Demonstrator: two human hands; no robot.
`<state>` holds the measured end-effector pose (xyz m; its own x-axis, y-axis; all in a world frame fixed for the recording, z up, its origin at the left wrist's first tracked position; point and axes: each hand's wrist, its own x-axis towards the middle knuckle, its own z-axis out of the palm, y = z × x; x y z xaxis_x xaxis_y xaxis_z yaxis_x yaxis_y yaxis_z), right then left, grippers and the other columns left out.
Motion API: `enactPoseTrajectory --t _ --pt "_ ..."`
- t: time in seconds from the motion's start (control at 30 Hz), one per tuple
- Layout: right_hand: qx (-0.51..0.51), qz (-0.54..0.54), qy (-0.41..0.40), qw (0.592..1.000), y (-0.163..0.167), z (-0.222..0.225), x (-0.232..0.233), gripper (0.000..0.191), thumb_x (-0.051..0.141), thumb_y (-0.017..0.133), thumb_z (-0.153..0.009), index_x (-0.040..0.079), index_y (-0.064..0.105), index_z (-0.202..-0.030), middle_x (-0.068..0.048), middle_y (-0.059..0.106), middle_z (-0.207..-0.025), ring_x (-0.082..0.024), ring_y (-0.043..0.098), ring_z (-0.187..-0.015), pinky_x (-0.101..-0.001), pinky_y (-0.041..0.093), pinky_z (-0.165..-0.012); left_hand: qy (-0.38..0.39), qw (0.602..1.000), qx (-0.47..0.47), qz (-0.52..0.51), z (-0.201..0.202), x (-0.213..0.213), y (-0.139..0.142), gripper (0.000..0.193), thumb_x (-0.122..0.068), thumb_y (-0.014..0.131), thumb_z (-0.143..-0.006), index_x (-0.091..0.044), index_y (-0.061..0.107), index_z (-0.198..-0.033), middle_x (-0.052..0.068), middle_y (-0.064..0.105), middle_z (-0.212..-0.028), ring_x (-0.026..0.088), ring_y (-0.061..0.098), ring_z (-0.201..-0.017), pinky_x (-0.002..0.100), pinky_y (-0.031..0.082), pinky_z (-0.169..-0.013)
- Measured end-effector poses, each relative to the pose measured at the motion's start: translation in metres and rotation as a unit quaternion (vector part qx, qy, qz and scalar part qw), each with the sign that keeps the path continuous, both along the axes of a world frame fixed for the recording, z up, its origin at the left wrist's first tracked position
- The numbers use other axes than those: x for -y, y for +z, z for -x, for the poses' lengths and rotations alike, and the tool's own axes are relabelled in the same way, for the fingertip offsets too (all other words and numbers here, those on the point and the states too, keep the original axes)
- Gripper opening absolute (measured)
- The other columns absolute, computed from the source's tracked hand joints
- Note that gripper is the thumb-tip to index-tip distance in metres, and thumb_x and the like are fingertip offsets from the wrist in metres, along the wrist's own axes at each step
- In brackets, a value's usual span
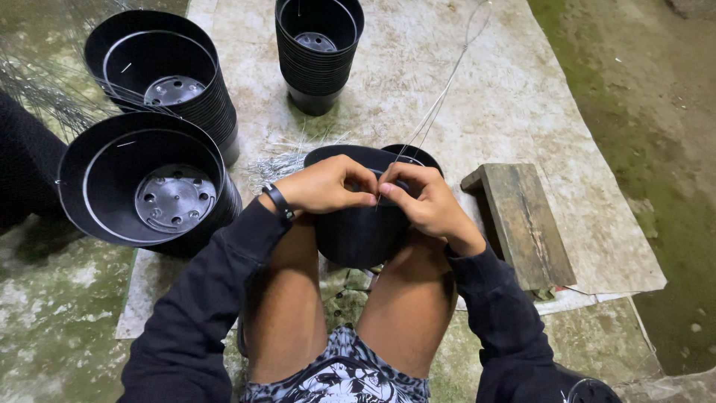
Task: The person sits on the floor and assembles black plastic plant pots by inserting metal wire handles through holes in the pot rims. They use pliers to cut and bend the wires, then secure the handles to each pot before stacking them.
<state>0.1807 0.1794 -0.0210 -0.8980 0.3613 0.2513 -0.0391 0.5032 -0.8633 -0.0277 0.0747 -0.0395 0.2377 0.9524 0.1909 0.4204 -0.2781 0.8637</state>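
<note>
My left hand (328, 183) and right hand (425, 198) meet at the near rim of a black plastic pot (362, 224) wedged between my knees, which steadies it and leaves both hands free. The fingertips of both are pinched nearly closed on a thin wire (440, 93) that runs up and away over the mat (522, 89). Stacks of the same pots (149, 186) stand to my left and ahead, near enough to reach. A wooden block (518, 224) lies just beside my right knee.
</note>
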Motion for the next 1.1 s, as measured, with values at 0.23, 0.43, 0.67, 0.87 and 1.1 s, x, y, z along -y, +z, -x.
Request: enactPoseTrajectory --t 0.23,0.43,0.67,0.87,1.1 --pt "-0.002 0.060 0.013 0.998 -0.005 -0.001 -0.003 0.011 0.006 0.063 -0.100 -0.002 0.066 -0.095 -0.003 0.068 -0.092 -0.009 0.061 -0.089 -0.0262 0.051 -0.083 0.079 0.995 -0.047 -0.037 -0.011 0.013 -0.001 0.019 -0.025 0.071 -0.089 -0.009 0.071 -0.098 0.009 0.073 -0.079 0.021 0.070 -0.071 0.035 0.052 -0.066" --pt "-0.037 0.024 -0.013 0.999 -0.016 -0.003 -0.007 0.008 0.005 0.065 -0.099 -0.002 0.067 -0.096 -0.003 0.068 -0.093 -0.008 0.060 -0.090 -0.0253 0.051 -0.083 0.129 0.987 -0.054 -0.080 -0.019 0.018 -0.004 0.017 -0.028 0.070 -0.090 -0.013 0.073 -0.099 0.007 0.074 -0.083 0.022 0.071 -0.072 0.035 0.054 -0.066" --pt "-0.007 0.030 -0.047 0.998 -0.015 0.000 -0.007 0.009 0.007 0.066 -0.100 -0.001 0.068 -0.096 -0.001 0.066 -0.088 -0.007 0.059 -0.083 -0.0243 0.051 -0.075 0.129 0.980 -0.024 -0.153 -0.021 0.027 -0.006 0.023 -0.029 0.076 -0.086 -0.009 0.073 -0.097 0.007 0.075 -0.084 0.021 0.072 -0.072 0.033 0.056 -0.065" --pt "0.004 -0.025 0.019 0.999 0.001 -0.004 -0.005 0.011 0.010 0.066 -0.098 -0.001 0.066 -0.100 -0.003 0.068 -0.092 -0.009 0.060 -0.089 -0.0270 0.051 -0.084 0.242 0.947 -0.081 -0.195 -0.044 0.038 -0.012 0.014 -0.022 0.076 -0.087 -0.009 0.077 -0.090 0.006 0.079 -0.081 0.024 0.072 -0.074 0.044 0.043 -0.085" --pt "0.023 -0.042 0.003 0.999 0.003 -0.004 0.000 0.012 0.012 0.066 -0.099 0.000 0.065 -0.098 -0.004 0.067 -0.088 -0.010 0.059 -0.086 -0.0280 0.050 -0.080 0.262 0.957 -0.004 -0.123 -0.047 0.039 -0.016 0.016 -0.027 0.076 -0.089 -0.012 0.077 -0.093 0.005 0.076 -0.086 0.022 0.070 -0.080 0.034 0.046 -0.089"
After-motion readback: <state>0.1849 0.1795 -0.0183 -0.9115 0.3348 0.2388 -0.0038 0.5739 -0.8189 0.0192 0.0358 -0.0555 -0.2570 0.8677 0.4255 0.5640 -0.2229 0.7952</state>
